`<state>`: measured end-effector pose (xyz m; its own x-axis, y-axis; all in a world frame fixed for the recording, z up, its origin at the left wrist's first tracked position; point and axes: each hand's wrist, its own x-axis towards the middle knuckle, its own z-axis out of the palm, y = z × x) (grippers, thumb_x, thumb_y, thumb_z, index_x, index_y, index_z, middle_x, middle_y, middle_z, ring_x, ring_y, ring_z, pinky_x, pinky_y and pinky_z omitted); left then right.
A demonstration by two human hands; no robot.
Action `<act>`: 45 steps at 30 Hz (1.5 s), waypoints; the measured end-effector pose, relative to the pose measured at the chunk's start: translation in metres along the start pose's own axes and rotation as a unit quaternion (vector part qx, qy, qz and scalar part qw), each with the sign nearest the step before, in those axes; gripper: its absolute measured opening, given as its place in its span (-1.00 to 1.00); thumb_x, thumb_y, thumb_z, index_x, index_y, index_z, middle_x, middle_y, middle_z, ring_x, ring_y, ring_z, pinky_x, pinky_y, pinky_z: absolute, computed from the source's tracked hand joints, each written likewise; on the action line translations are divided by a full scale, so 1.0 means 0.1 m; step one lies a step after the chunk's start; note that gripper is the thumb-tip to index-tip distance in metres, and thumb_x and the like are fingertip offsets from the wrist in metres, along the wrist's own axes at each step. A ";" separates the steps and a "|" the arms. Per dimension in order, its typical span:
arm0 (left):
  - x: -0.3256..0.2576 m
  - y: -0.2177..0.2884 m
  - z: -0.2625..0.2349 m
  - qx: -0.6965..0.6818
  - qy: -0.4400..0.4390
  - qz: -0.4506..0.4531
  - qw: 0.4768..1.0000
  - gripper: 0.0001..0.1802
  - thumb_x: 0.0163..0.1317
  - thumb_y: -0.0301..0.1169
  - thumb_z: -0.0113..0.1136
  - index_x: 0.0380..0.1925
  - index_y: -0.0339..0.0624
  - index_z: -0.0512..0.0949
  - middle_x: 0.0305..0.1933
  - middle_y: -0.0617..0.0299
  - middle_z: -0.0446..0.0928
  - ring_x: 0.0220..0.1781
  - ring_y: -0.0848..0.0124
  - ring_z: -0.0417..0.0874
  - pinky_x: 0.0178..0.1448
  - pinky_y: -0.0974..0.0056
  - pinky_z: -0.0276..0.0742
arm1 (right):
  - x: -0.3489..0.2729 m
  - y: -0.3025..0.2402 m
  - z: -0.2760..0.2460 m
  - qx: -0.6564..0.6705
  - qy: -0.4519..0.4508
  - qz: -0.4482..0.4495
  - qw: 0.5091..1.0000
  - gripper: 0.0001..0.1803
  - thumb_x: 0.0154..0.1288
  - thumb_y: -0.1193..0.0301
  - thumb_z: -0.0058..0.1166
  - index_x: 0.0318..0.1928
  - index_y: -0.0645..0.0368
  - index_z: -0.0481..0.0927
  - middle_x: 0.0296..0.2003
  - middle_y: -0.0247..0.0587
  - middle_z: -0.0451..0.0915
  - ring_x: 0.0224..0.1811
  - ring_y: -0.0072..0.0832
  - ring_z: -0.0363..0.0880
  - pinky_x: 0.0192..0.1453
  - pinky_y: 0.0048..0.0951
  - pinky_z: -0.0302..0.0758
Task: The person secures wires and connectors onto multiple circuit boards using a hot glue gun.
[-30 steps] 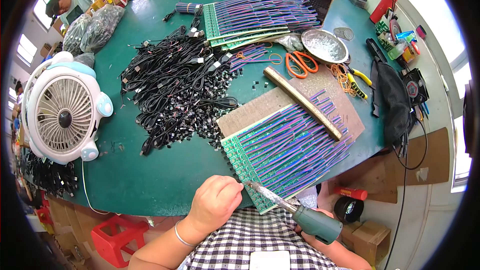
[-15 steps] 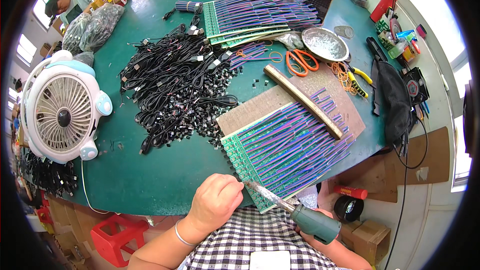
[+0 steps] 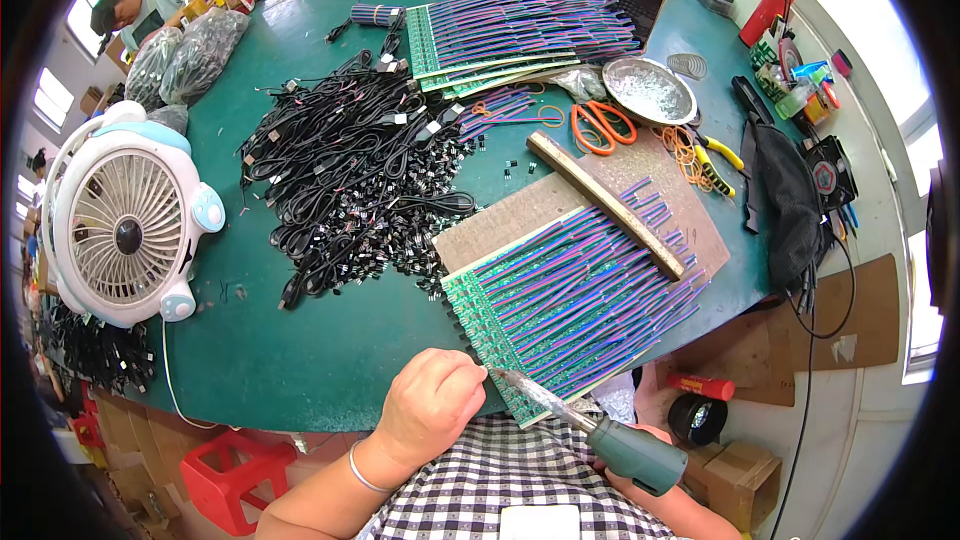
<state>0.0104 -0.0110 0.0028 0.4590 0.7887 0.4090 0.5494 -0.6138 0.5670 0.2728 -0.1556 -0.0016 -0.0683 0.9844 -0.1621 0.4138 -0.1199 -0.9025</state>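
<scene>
Looking down through the head view, I see the soldering iron (image 3: 638,453) sitting slightly lower and further right at its handle than half a second ago, its tip angled at the near corner of the green circuit panel (image 3: 490,340). The right hand (image 3: 625,487), partly hidden, is wrapped around that handle. The left hand (image 3: 436,402) matches its earlier pose: fingers closed just beside the tip, though I cannot tell what, if anything, they pinch. The panel lies where it lay, its blue and purple wires (image 3: 590,290) running under a long bar (image 3: 605,205), on a brown board (image 3: 510,225). To me, so small a shift reads as fine adjustment, with the work staying at this same corner
</scene>
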 end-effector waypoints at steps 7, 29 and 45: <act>-0.02 0.01 -0.02 0.001 0.015 -0.007 1.000 -0.76 -0.16 -0.63 0.31 -0.41 -0.23 0.55 -0.38 0.16 0.54 -0.38 0.20 0.59 -0.27 0.20 0.55 | 0.20 -0.01 0.07 -0.113 0.050 -0.168 0.978 -0.72 0.28 0.29 0.09 -0.33 0.31 0.59 -0.57 -0.26 0.66 -0.53 -0.48 0.65 -0.37 -0.48 0.56; 0.11 -0.76 -0.76 0.238 0.082 -0.266 0.931 -0.84 0.02 -0.35 0.38 -0.50 -0.13 0.57 -0.45 0.23 0.51 -0.45 0.28 0.58 -0.35 0.22 0.50 | -0.15 0.88 -0.14 0.002 -0.020 -0.027 0.999 -0.45 0.25 0.30 0.16 0.18 0.31 0.38 -0.24 -0.14 0.60 -0.21 -0.39 0.58 -0.04 -0.40 0.46; -0.14 0.02 -0.19 -0.114 0.023 -0.092 0.989 -0.90 0.16 -0.44 0.21 -0.37 -0.21 0.53 -0.38 0.13 0.51 -0.31 0.17 0.58 -0.21 0.17 0.52 | 0.56 0.67 0.23 0.188 0.004 -0.090 0.978 -0.49 0.17 0.43 0.23 0.11 0.30 0.41 -0.22 -0.16 0.62 -0.18 -0.42 0.59 -0.04 -0.42 0.47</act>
<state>-0.0087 -0.0225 0.0117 0.3300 0.8906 0.3129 0.4459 -0.4392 0.7799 0.2754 -0.1109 -0.0803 -0.1012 0.9948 0.0146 0.0326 0.0179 -0.9993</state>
